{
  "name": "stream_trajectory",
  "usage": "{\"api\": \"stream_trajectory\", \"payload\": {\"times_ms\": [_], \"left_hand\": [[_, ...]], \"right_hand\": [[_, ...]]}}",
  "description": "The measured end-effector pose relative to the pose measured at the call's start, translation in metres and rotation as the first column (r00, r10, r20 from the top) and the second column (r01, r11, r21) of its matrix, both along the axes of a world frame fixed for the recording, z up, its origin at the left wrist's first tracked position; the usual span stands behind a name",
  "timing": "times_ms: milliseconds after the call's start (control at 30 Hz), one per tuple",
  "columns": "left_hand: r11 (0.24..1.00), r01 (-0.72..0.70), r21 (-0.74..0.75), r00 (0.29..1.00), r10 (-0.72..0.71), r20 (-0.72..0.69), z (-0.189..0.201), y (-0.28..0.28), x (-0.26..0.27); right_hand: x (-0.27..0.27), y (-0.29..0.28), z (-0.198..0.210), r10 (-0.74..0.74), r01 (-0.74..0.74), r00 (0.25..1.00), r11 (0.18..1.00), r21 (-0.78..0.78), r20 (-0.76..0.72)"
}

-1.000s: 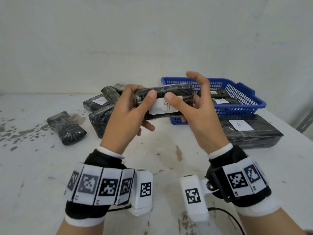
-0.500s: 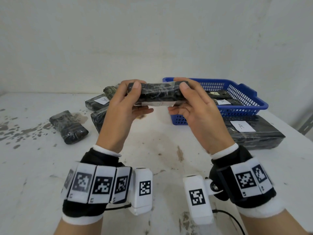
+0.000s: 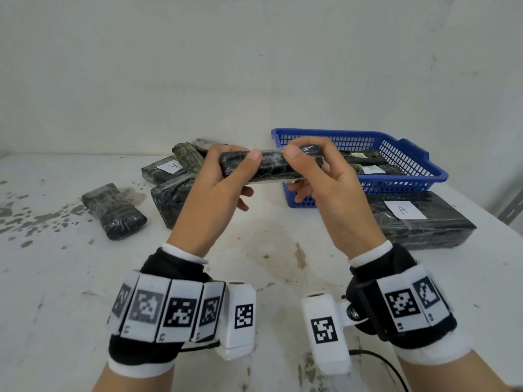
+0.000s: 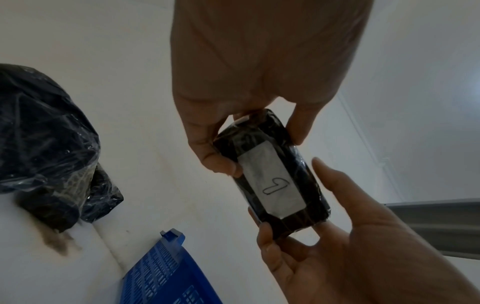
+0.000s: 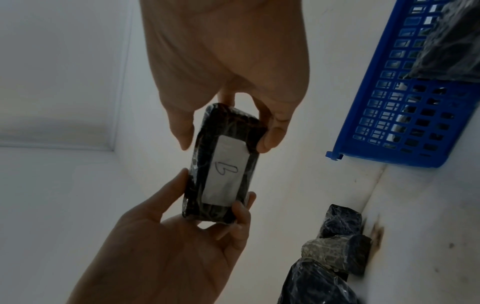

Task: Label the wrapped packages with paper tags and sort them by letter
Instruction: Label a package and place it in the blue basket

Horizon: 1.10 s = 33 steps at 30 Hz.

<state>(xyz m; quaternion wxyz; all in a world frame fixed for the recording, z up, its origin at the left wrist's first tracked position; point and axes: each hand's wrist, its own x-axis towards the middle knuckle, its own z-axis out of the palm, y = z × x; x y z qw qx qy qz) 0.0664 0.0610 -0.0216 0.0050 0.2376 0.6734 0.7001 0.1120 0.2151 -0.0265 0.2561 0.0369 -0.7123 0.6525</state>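
Both hands hold a dark wrapped package (image 3: 271, 166) level in the air above the table. My left hand (image 3: 240, 175) grips its left end and my right hand (image 3: 301, 171) grips its right end, thumbs on top and fingers underneath. The white paper tag (image 4: 272, 185) with a handwritten mark lies on the package's underside, under clear film. Both wrist views show that tag (image 5: 223, 174) on the package (image 5: 223, 164), while the head view shows only a white sliver of it. In the left wrist view the package (image 4: 272, 181) sits between both hands' fingertips.
A blue basket (image 3: 435, 176) at the back right holds several tagged packages. In front of it lies a large dark package (image 3: 441, 230) tagged "A" (image 3: 404, 209). A pile of wrapped packages (image 3: 169, 176) sits back left, and a single one (image 3: 113, 210) further left on the stained white table (image 3: 254, 250).
The package has been turned over: its tag faced me under my right thumb, and now it faces down. Both hands shifted their grip to the package's ends.
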Motion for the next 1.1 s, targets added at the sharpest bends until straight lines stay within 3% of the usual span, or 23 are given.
{"api": "stream_trajectory", "payload": {"times_ms": [300,433,900,1100], "left_hand": [[1.0,0.012,0.024,0.999,-0.013,0.051,0.0006,-0.0049,-0.0009],[1.0,0.031,0.005,0.997,-0.031,0.072,0.0029,-0.0079,0.0018],[0.97,0.061,0.235,0.994,-0.081,0.076,0.0026,-0.0062,-0.0051],[0.981,0.049,0.188,0.997,-0.059,0.047,0.003,-0.0069,-0.0028]], "right_hand": [[0.0022,0.0011,-0.0001,0.034,-0.034,0.999,0.999,0.014,0.016],[-0.0007,0.0016,-0.0003,0.05,-0.052,0.998,0.997,-0.063,-0.03],[0.0007,0.0036,0.0028,0.097,-0.096,0.995,0.988,-0.117,-0.004],[0.0018,0.0032,0.0048,0.075,-0.074,0.997,0.989,-0.129,0.006]]}}
